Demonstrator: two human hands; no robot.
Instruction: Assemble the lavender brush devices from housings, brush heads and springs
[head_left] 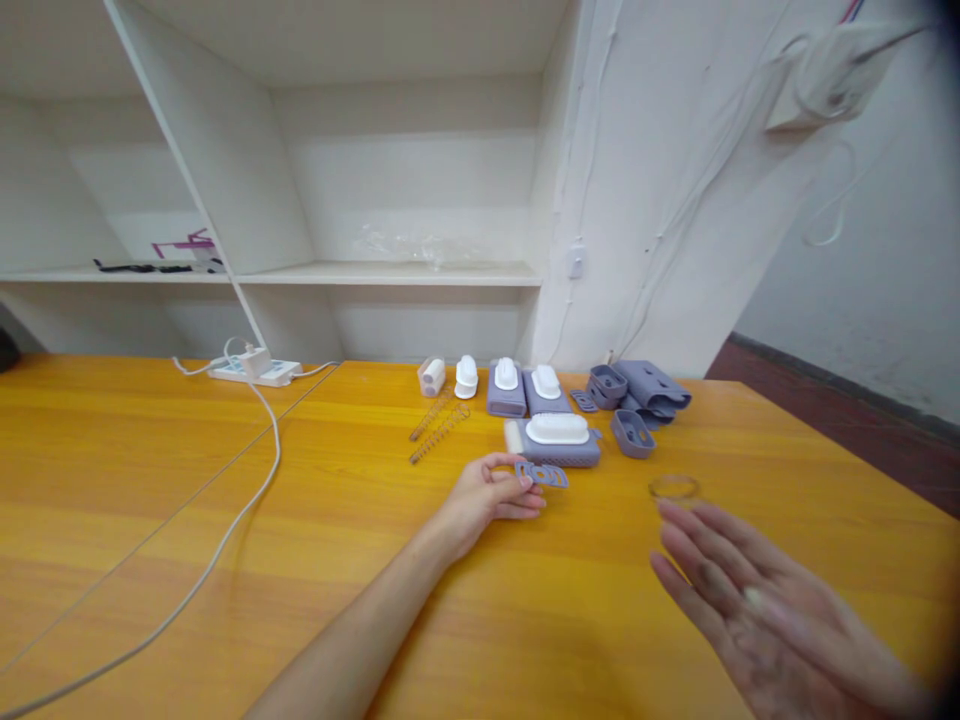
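Note:
My left hand (491, 495) rests on the orange table (300, 560), fingers curled, pinching a small flat purple plate (541, 474). Just beyond it lies a purple block with a white top (559, 440). My right hand (757, 610) hovers palm up at the lower right, fingers stretched out and holding nothing. A clear ring (673, 487) lies on the table just past its fingertips.
Further back stand two more purple blocks with white caps (523, 388), two small white pieces (450, 376), two springs (439, 420) and several purple shells (637, 400). A power strip (255, 368) with a white cable (225, 540) lies at the left. White shelves line the back wall.

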